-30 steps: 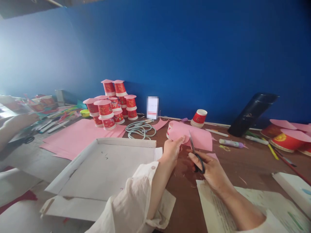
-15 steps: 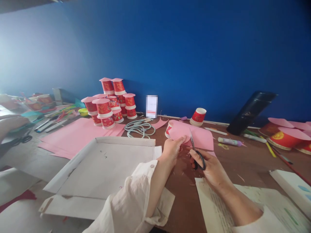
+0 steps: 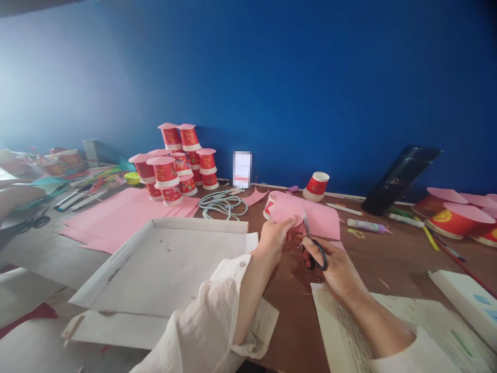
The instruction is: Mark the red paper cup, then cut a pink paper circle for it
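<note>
My left hand (image 3: 275, 237) pinches a piece of pink paper (image 3: 286, 210) with a rounded edge between thumb and fingers. In my right hand (image 3: 337, 261) is a pair of scissors (image 3: 321, 256) with black handles, the fingers through the loops. The blades point up and away from me, right at the paper's right edge. Behind the piece lies a larger pink sheet (image 3: 324, 217). A red patterned paper cup (image 3: 268, 208) shows partly past the paper's left side. My left fingertips are hidden under the paper.
Stacked red cups with pink discs (image 3: 165, 171) stand at the left, beside pink sheets (image 3: 116, 212) and a coiled cable (image 3: 223, 204). A white box lid (image 3: 155, 274) lies in front. A red cup (image 3: 316, 185), black bottle (image 3: 399, 178) and glue pen (image 3: 365, 225) are right. Another person's hand (image 3: 19, 199) is far left.
Both hands stay in nearly the same place. The scissor blades look closer together than before. The whole view has shifted very slightly.
</note>
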A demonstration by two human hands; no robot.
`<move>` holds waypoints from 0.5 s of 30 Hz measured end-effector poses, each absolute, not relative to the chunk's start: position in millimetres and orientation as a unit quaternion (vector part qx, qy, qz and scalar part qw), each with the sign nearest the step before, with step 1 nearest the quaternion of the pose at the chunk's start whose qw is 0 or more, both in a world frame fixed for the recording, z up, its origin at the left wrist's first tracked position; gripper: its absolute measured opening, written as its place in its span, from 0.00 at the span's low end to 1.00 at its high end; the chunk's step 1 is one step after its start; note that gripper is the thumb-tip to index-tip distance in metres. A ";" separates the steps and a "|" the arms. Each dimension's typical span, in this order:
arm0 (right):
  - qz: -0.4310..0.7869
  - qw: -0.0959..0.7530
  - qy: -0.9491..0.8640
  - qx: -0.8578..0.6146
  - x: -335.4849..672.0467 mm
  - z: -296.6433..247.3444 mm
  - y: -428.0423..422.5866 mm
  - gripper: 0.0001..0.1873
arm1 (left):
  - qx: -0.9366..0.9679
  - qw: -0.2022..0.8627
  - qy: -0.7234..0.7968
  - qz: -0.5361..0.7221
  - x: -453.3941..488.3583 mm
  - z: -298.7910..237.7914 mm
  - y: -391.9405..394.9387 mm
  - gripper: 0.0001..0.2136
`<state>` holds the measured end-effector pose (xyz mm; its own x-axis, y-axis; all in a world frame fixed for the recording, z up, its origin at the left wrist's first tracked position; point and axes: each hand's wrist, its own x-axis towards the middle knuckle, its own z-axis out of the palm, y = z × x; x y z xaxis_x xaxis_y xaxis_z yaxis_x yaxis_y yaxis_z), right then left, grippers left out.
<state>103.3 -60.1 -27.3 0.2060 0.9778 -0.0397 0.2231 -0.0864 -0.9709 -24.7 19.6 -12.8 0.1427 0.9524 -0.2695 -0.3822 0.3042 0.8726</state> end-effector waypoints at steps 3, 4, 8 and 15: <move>0.401 0.472 -0.488 -0.616 102.2 -24.7 -61.1 0.25 | 0.330 0.679 0.436 0.490 -25.3 -12.6 19.5 0.16; 0.401 0.467 -0.489 -0.617 102.2 -24.0 -61.2 0.25 | 0.331 0.678 0.435 0.492 -25.5 -12.4 19.4 0.16; 0.392 0.454 -0.495 -0.629 103.1 -23.9 -60.9 0.24 | 0.334 0.677 0.429 0.496 -25.7 -12.4 19.1 0.16; 0.392 0.456 -0.493 -0.628 102.1 -20.6 -61.8 0.24 | 0.343 0.677 0.426 0.493 -25.0 -16.0 20.5 0.17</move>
<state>102.1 -61.8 -20.6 0.2063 0.9775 -0.0431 0.2614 -0.0975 -0.9603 -25.0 20.5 -16.0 0.1512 0.9592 -0.2390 -0.3741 0.2793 0.8843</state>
